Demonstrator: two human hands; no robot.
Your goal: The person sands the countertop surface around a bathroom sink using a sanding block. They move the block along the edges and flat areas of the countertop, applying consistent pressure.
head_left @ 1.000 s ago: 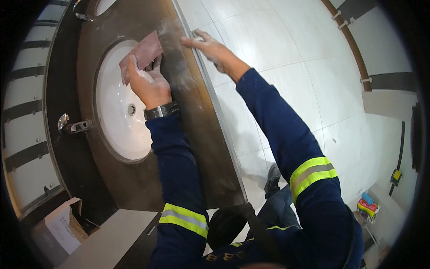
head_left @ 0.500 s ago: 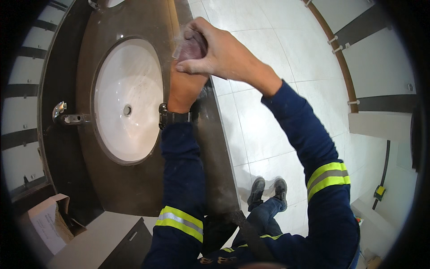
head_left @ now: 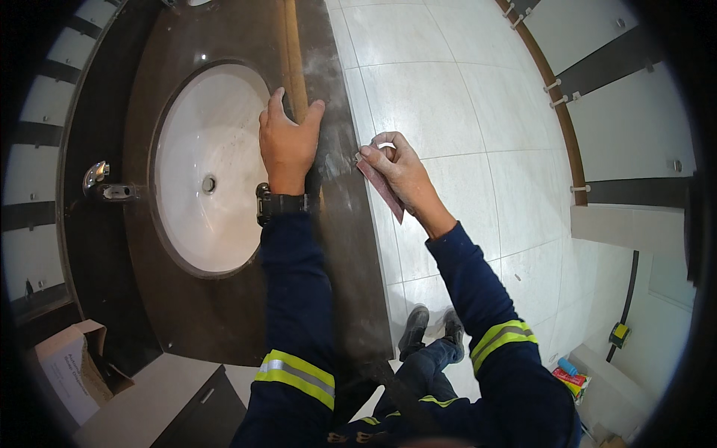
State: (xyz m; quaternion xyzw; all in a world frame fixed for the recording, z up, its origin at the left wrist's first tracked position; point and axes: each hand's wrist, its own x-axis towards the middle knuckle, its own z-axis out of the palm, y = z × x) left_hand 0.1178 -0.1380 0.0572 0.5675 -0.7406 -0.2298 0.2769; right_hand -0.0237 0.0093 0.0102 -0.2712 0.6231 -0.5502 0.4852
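My right hand point(head_left: 399, 170), just off the counter's front edge, pinches a folded piece of reddish-brown sandpaper point(head_left: 380, 190) that hangs at a slant. Over the dark countertop, between the sink and that edge, is my left hand point(head_left: 290, 145). Its thumb and fingers are apart, with a long tan wood-coloured strip point(head_left: 293, 56) running between them. Whether the palm touches the strip cannot be made out. Pale dust marks the dark countertop point(head_left: 343, 224) close to the right hand. A black watch is on my left wrist.
A white oval sink point(head_left: 213, 224) is set into the countertop, with a chrome tap point(head_left: 108, 183) at its left. An opened cardboard box point(head_left: 71, 366) stands at lower left. White floor tiles point(head_left: 448, 112) lie to the right, before pale cubicle panels point(head_left: 620, 112).
My hands have come apart. The right hand has moved right and nearer with the sandpaper; the left, earlier partly hidden behind it, now shows spread fingers by the strip.
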